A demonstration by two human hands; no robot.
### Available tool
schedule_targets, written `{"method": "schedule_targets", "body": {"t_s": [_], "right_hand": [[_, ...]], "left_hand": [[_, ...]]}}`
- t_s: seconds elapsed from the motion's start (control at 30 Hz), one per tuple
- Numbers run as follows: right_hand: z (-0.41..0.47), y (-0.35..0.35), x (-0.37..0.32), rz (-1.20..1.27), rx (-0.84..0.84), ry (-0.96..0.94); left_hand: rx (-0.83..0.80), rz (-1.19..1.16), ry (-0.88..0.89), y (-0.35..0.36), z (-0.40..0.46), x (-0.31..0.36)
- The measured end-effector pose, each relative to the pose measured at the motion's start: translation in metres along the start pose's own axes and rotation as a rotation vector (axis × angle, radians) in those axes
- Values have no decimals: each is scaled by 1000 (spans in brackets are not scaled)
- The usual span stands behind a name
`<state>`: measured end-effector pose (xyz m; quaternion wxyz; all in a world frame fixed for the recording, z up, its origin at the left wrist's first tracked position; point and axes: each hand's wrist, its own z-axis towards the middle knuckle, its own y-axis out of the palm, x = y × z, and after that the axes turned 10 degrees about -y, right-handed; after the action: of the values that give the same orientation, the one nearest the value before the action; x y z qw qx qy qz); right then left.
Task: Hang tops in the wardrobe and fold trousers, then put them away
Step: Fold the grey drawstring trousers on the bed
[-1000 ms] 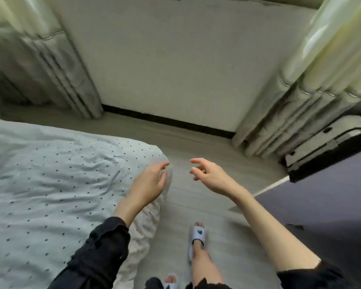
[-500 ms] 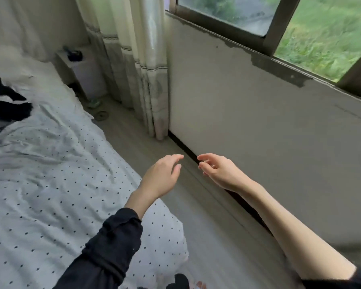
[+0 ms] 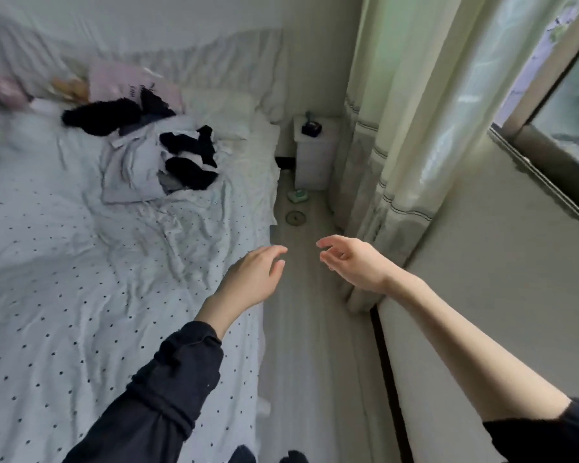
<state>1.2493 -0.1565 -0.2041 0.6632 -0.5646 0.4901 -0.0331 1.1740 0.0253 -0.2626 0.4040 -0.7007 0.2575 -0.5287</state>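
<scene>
Both hands are out in front and empty: the left hand (image 3: 253,279) hangs over the right edge of the bed (image 3: 81,295), fingers loosely extended and relaxed, gripping nothing, dark sleeve (image 3: 168,389) pushed up the forearm; the right hand (image 3: 351,262) is beside it over the strip of floor (image 3: 301,329) between the bed's edge and the wall under the window (image 3: 555,105), fingers slack and slightly curled, holding nothing, the forearm bare. The two hands are near each other but not touching. The clothes are well away from both, up toward the head end of the bed: a heap of clothes (image 3: 154,155) with black pieces and pale, whitish ones tangled together, lying nearer the bed's right edge than its left, just below the pillows (image 3: 214,105). Which of those pieces are tops and which are trousers, can't tell from here. A pink item (image 3: 127,83) sits behind the heap toward the headboard. Past the bed's far right corner stands a small white bedside unit (image 3: 315,155) with a dark object (image 3: 311,128) on top, a green item (image 3: 297,196) on the floor at its foot, and pale curtains (image 3: 398,128) hang just right of it
</scene>
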Motion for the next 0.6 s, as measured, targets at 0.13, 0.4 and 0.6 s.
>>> {"method": "schedule_targets", "body": {"t_s": [0.13,0.4,0.6], "right_hand": [[74,-56,16,-1,-30,-133],[257,-109,55,72,-198,-367],[384,-140,65,113,-355,-486]], "left_hand": [[90,40,-75,-28,64,19],[252,45,-296,-50,193,30],[377,-10,-486,-64,282,33]]}}
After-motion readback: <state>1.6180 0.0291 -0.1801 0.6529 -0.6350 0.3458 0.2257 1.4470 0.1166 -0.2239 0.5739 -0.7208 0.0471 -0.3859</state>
